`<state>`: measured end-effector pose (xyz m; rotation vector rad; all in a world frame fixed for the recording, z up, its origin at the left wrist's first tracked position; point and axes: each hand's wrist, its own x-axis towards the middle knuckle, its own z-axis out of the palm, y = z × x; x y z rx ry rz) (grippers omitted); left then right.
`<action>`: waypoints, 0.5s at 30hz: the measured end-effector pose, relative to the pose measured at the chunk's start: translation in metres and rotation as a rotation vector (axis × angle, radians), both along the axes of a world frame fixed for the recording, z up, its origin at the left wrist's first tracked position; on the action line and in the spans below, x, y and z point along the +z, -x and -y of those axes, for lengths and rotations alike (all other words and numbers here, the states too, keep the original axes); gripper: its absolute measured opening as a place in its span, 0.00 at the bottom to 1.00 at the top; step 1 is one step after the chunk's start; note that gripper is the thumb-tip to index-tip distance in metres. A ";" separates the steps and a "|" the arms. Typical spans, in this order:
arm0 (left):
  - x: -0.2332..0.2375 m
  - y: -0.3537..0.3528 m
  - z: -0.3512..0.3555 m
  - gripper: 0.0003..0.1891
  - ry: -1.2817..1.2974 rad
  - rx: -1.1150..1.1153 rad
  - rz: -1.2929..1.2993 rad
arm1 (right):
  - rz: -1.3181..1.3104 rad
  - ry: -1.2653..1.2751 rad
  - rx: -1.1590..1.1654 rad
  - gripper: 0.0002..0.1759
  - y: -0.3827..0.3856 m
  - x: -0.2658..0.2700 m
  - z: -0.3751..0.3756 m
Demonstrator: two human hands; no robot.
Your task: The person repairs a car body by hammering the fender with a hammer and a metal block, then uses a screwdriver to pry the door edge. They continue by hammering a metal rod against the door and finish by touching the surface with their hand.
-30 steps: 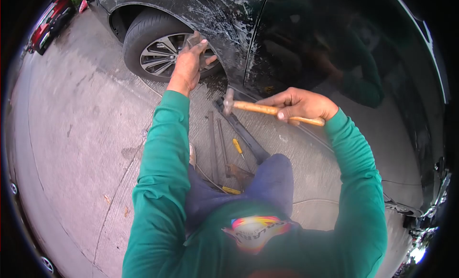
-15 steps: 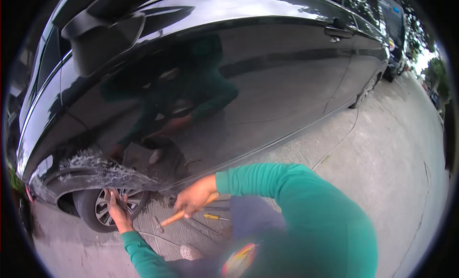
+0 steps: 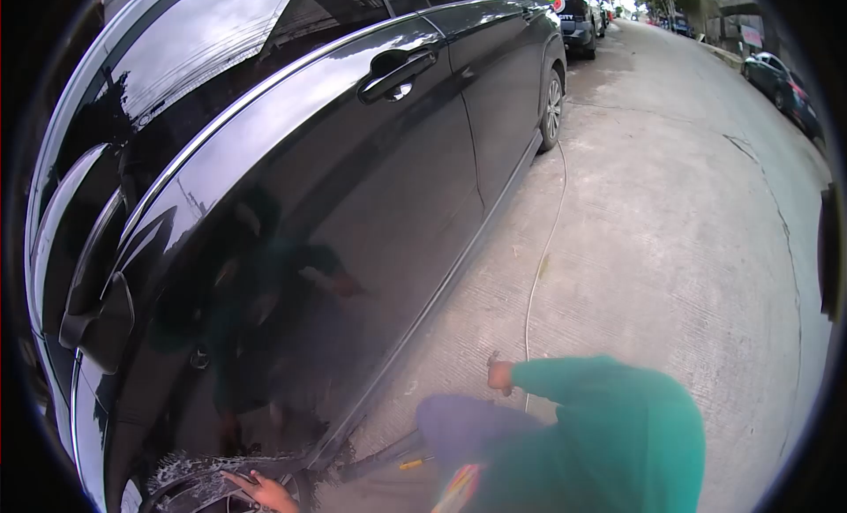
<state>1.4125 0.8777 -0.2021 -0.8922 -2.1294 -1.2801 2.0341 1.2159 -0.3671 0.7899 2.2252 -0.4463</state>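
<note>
My left hand (image 3: 265, 494) is at the bottom of the head view, with fingers apart. It is by the front wheel arch of a dark car (image 3: 335, 213), against or just over the scuffed fender (image 3: 185, 471). Out to the right, above the concrete, my right hand (image 3: 500, 376) is closed. A small end of the hammer (image 3: 493, 359) shows at this fist; the handle is hidden from view. On the ground between the hands lies a yellow-handled tool (image 3: 411, 464), and part of the front wheel (image 3: 300, 491) shows beside my left hand.
A thin cable (image 3: 531, 310) runs along the concrete road (image 3: 653, 275) to the car's rear wheel (image 3: 552, 107). The side mirror (image 3: 104, 323) sticks out at the left. More vehicles stand behind, and another parked car (image 3: 781, 85) is across the road.
My view has swung up and right along the car. My right hand has moved away from the wheel with the hammer, while my left hand stays by the wheel arch.
</note>
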 end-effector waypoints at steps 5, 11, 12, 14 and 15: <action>-0.033 -0.023 -0.030 0.47 0.088 -0.092 -0.035 | -0.170 0.054 -0.709 0.28 -0.050 -0.046 0.021; 0.017 -0.070 -0.024 0.56 0.200 -0.167 0.321 | -0.455 0.435 -0.153 0.18 -0.102 -0.250 -0.012; 0.009 -0.064 -0.017 0.56 0.268 -0.151 0.340 | -0.379 0.357 0.189 0.17 -0.101 -0.248 -0.018; 0.026 -0.084 -0.009 0.56 0.435 -0.067 0.308 | -0.373 0.137 0.879 0.18 -0.098 -0.239 -0.021; 0.032 -0.087 -0.005 0.55 0.538 -0.051 0.391 | -0.055 0.454 0.151 0.17 -0.083 -0.217 -0.032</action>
